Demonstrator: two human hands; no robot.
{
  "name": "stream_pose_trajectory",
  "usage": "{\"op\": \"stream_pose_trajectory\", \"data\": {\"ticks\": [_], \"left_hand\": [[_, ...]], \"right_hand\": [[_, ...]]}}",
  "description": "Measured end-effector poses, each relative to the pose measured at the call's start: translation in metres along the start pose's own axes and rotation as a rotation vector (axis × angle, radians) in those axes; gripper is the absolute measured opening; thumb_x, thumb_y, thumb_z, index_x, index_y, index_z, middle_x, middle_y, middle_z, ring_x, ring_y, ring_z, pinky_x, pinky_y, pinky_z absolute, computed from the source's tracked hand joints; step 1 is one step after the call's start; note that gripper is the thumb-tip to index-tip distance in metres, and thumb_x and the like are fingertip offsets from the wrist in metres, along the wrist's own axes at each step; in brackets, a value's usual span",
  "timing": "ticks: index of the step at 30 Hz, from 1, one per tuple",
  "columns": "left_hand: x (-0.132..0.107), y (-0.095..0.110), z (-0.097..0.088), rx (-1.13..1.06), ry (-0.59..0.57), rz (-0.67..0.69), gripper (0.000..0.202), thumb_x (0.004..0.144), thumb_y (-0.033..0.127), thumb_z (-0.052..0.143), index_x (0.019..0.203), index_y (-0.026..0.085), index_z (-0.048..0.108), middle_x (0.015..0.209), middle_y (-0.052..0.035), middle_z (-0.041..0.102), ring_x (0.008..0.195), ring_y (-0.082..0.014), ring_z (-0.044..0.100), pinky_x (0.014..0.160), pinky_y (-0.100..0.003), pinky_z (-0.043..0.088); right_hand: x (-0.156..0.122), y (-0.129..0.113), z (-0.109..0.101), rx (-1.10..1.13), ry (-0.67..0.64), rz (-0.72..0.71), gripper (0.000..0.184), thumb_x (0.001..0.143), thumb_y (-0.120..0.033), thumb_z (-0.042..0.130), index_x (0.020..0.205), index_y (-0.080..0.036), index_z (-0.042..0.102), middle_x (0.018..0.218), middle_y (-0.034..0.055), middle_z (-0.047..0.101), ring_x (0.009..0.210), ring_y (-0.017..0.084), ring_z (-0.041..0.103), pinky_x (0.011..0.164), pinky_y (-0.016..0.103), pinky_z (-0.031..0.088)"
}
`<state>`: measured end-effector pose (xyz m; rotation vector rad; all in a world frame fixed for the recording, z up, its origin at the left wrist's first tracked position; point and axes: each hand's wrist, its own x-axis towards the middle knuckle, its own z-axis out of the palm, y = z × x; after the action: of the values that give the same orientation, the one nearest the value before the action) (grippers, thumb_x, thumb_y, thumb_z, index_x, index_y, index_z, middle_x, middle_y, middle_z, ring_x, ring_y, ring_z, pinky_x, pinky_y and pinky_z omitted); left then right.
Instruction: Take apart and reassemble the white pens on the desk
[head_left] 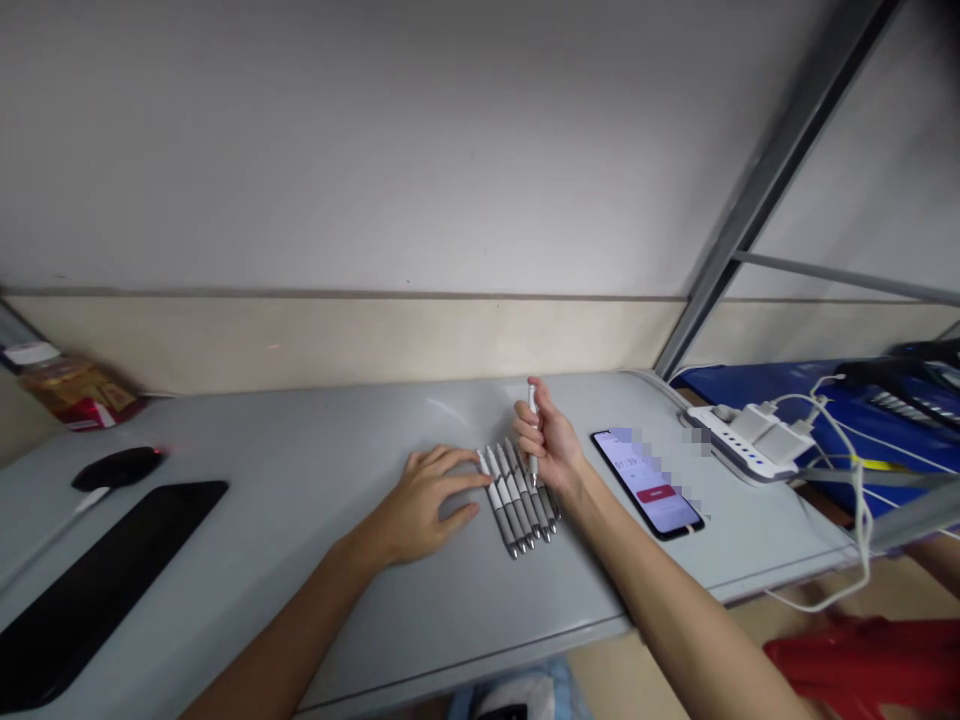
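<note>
At frame centre my right hand [546, 440] curls its fingers tight round one white-and-grey plastic pen [533, 398], held upright. My left hand [427, 500] lies flat, fingers spread, fingertips touching the row of matching grey-and-white pens [517, 508] on the pale grey table [300, 450] (a lit black smartphone [649, 482] lies just right of them).

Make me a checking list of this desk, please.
Surface: grey table.
Job's things: row of pens lying side by side; single pen held upright.
Clutter: lit phone, black mouse, black pad, snack packet.
Grippers: left hand flat, touching the row; right hand closed round the single pen.
Cables: white power strip, white cables hanging off the edge.
Surroundings: pale wall, grey metal frame.
</note>
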<state>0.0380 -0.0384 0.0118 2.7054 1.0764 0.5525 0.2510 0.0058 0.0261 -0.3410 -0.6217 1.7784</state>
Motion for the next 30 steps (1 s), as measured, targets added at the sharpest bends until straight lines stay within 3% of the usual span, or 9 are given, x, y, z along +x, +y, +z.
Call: {"op": "stream_pose_trajectory", "data": {"ticks": [4, 18, 24, 30], "left_hand": [[-0.0007, 0.0028, 0.0032, 0.018, -0.05, 0.031, 0.035, 0.09, 0.032, 0.053, 0.124, 0.04, 0.057, 0.141, 0.0, 0.045, 0.126, -0.0236, 0.041, 0.102, -0.043, 0.03], [-0.0018, -0.0029, 0.0054, 0.029, -0.089, 0.018, 0.037, 0.092, 0.04, 0.048, 0.129, 0.046, 0.051, 0.151, 0.001, 0.034, 0.133, -0.0283, 0.035, 0.102, -0.05, 0.029], [-0.0026, -0.0034, 0.0021, 0.03, -0.049, -0.018, 0.032, 0.092, 0.039, 0.049, 0.123, 0.045, 0.058, 0.138, -0.0012, 0.045, 0.124, -0.0266, 0.04, 0.1, -0.047, 0.031], [-0.0017, -0.0047, -0.0001, 0.032, -0.101, -0.006, 0.035, 0.09, 0.039, 0.052, 0.124, 0.043, 0.057, 0.127, -0.0023, 0.052, 0.118, -0.0257, 0.042, 0.095, -0.044, 0.032]], "right_hand": [[0.0008, 0.0003, 0.0008, 0.023, -0.006, -0.017, 0.022, 0.089, -0.033, 0.059, 0.106, -0.033, 0.045, 0.06, -0.0094, 0.03, 0.04, 0.004, 0.016, 0.036, 0.015, 0.005], [0.0017, -0.0064, -0.0006, 0.047, 0.034, -0.073, 0.012, 0.092, -0.03, 0.053, 0.102, -0.031, 0.046, 0.059, -0.0091, 0.029, 0.039, 0.004, 0.016, 0.036, 0.015, 0.005], [0.0022, -0.0073, -0.0014, 0.025, 0.04, -0.091, 0.02, 0.09, -0.03, 0.056, 0.106, -0.033, 0.045, 0.058, -0.0097, 0.028, 0.039, 0.004, 0.016, 0.036, 0.015, 0.005], [0.0023, -0.007, -0.0013, 0.003, 0.044, -0.086, 0.019, 0.088, -0.032, 0.059, 0.102, -0.031, 0.046, 0.058, -0.0099, 0.028, 0.039, 0.004, 0.015, 0.035, 0.014, 0.005]]}}
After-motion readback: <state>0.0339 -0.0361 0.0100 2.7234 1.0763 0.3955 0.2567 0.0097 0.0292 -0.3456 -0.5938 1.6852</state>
